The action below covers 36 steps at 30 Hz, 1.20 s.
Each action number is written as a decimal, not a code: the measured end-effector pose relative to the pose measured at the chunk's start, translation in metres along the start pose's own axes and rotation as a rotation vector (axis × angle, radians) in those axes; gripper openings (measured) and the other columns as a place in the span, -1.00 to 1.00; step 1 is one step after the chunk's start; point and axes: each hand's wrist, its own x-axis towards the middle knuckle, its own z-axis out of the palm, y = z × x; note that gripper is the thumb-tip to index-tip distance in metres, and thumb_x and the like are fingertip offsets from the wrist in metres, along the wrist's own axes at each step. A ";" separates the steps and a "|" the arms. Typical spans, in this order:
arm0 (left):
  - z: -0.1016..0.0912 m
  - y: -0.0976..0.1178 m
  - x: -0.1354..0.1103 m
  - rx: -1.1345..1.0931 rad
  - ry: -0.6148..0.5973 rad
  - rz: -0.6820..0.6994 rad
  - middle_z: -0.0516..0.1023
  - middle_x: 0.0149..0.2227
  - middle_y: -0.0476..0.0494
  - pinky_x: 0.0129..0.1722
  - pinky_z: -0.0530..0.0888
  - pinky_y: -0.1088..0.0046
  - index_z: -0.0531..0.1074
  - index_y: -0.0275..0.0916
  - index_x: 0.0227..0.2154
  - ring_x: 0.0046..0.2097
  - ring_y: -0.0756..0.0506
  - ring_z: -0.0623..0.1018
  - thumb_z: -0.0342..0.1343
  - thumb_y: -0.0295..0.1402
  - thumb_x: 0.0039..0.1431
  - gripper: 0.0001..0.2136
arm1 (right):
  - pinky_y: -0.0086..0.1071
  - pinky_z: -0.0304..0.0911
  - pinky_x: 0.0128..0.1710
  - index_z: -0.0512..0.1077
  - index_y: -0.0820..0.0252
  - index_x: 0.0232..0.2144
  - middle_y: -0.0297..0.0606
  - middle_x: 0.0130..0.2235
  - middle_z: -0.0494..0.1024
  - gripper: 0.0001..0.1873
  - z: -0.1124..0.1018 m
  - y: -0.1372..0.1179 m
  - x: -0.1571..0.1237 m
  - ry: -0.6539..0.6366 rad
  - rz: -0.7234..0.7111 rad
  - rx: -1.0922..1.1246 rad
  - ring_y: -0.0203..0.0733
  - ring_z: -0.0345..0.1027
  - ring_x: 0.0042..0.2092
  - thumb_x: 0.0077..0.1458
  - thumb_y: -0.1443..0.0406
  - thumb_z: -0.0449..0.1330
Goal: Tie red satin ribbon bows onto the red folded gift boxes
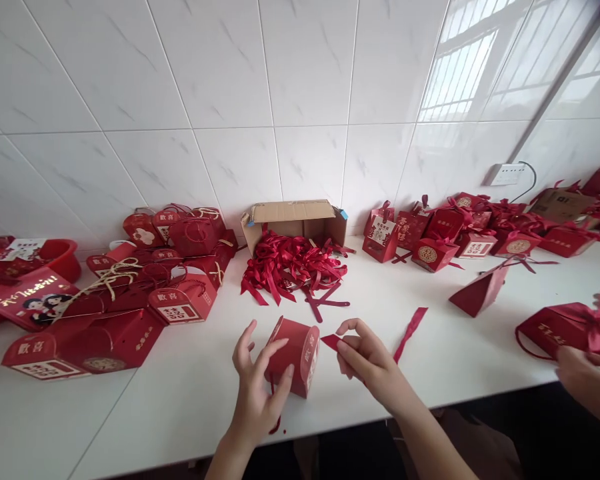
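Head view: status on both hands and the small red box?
Left hand open at red box, contact unclear. Right hand pinching red strip. Red box on white table. Loose ribbon right of right hand.

Small packing workshop, apparently: long white table [180,400], massed red gift boxes [300,353], carton [293,212] spilling ribbons [295,260].

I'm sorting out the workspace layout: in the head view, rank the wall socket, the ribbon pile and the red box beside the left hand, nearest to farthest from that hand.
From the left hand:
1. Red box: right at its fingers.
2. Ribbon pile: beyond the box, mid-table.
3. Wall socket: far off to the right.
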 end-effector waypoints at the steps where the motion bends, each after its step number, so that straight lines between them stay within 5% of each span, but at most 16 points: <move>1: -0.002 0.004 0.005 0.028 0.001 0.017 -0.05 0.29 -0.22 0.17 0.18 -0.07 0.40 -0.13 -0.07 0.29 -0.32 0.05 0.06 -0.40 0.16 -0.74 | -0.49 0.03 -0.50 0.17 0.11 -0.24 -0.50 -0.57 0.29 -0.78 0.005 0.003 0.001 -0.012 0.016 0.044 -0.39 0.08 -0.52 0.21 0.12 0.07; 8: -0.008 0.018 0.029 0.162 -0.061 0.136 0.04 0.25 -0.18 0.17 0.17 -0.07 0.47 -0.13 -0.21 0.26 -0.33 0.04 0.06 -0.44 0.13 -0.81 | -0.51 -0.11 -0.55 0.06 0.11 -0.37 -0.55 -0.62 0.25 -0.72 0.020 0.007 0.012 0.039 0.082 0.171 -0.43 -0.04 -0.58 0.14 0.15 0.12; 36: -0.001 0.020 0.028 0.222 -0.060 0.179 0.14 0.20 -0.18 0.13 0.23 -0.05 0.47 -0.11 -0.26 0.23 -0.32 0.09 0.08 -0.41 0.13 -0.86 | -0.48 -0.15 -0.53 0.07 0.10 -0.38 -0.54 -0.61 0.22 -0.64 0.031 0.014 0.010 0.034 0.068 0.305 -0.40 -0.02 -0.57 0.09 0.10 0.19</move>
